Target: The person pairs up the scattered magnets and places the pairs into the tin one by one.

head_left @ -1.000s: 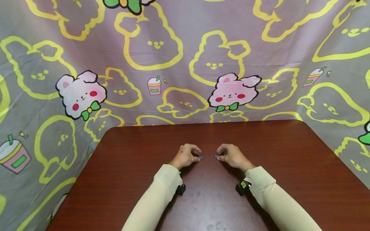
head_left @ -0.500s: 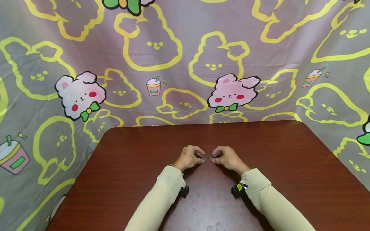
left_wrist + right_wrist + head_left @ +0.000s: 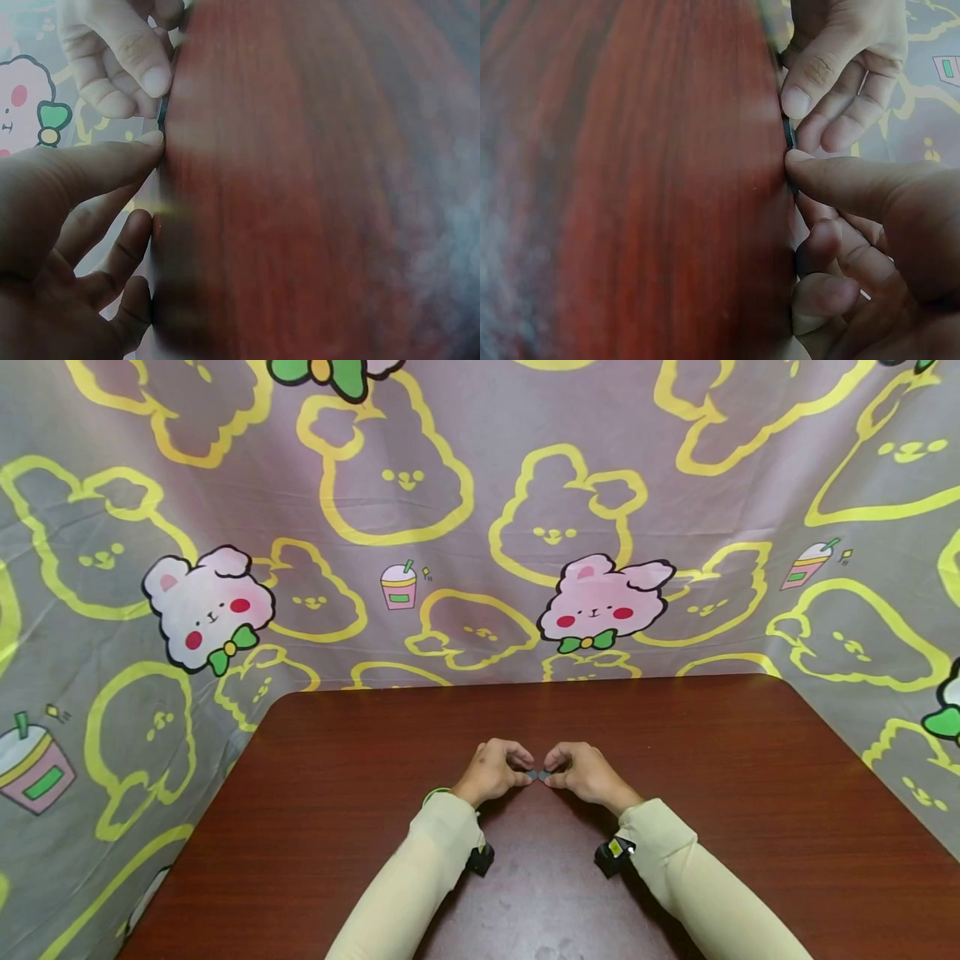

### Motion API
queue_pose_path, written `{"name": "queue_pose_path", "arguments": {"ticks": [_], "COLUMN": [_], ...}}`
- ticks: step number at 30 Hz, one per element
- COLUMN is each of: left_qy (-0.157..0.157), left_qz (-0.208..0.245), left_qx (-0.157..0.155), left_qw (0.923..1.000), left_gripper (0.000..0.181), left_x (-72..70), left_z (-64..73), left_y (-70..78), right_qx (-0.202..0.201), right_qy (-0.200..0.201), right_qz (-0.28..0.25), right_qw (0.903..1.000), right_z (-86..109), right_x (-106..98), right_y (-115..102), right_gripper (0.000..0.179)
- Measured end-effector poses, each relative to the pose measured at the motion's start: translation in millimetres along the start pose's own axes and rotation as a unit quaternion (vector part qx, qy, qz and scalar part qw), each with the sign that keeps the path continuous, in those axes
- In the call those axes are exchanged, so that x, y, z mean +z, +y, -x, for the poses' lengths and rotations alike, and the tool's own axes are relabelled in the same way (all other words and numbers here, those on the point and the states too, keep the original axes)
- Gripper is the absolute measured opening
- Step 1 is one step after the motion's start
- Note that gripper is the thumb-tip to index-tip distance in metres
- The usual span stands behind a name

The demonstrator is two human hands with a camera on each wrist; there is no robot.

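Note:
In the head view my left hand (image 3: 491,772) pinches a small flat grey piece (image 3: 532,774) between thumb and fingers. My right hand (image 3: 590,774) pinches a similar grey piece (image 3: 544,775). Their edges meet or nearly meet; I cannot tell if they touch. Both hands are low at the table, with the other fingers bent. The left wrist view catches a thin dark edge (image 3: 163,111) between the two thumbs. From the right wrist the same dark edge (image 3: 789,133) lies close to the table surface. Fingers cover most of both pieces, so their exact kind is unclear.
A reddish-brown wooden table (image 3: 360,752) spreads under both arms. Behind it and at its sides hangs a grey-pink cloth (image 3: 465,560) printed with yellow outlines and rabbits. A black wrist camera (image 3: 480,858) sits below the left cuff, another black camera (image 3: 615,856) below the right.
Both hands have moved inward, left one rightward and right one leftward. The gap between the two grey pieces has shrunk to almost nothing. Both pinches have stayed in place.

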State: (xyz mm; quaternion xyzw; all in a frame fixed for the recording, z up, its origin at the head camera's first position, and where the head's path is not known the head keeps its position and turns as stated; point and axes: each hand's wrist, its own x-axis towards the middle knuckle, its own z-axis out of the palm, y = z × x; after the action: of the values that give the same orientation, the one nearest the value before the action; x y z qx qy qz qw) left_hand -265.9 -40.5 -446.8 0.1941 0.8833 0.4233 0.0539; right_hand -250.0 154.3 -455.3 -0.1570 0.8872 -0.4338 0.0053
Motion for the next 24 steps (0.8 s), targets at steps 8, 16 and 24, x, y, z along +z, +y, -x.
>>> {"name": "queue_pose_path", "arguments": {"ticks": [8,16,24], "left_qy": [-0.003,-0.018,-0.032], "left_qz": [0.005,0.023,0.033], "left_qx": [-0.006,-0.026,-0.036], "left_qw": [1.0,0.9992,0.9983], "left_gripper": [0.022,0.026,0.029], "left_x": [-1.9,-15.7,-39.0], "left_z": [1.4,7.2,17.2], "left_y": [-0.4,-1.7,-10.2], "right_qx": [0.008,0.037,0.033], "right_qy": [-0.004,-0.023,-0.039], "right_qz": [-0.01,0.018,0.034], "right_qw": [0.9999,0.9989,0.9981], "right_z": [0.0,0.7,-1.0], "right_x": [0.3,-4.2,-5.3], "right_y": [-0.3,-1.2,-1.3], "right_gripper": [0.02,0.023,0.025]}}
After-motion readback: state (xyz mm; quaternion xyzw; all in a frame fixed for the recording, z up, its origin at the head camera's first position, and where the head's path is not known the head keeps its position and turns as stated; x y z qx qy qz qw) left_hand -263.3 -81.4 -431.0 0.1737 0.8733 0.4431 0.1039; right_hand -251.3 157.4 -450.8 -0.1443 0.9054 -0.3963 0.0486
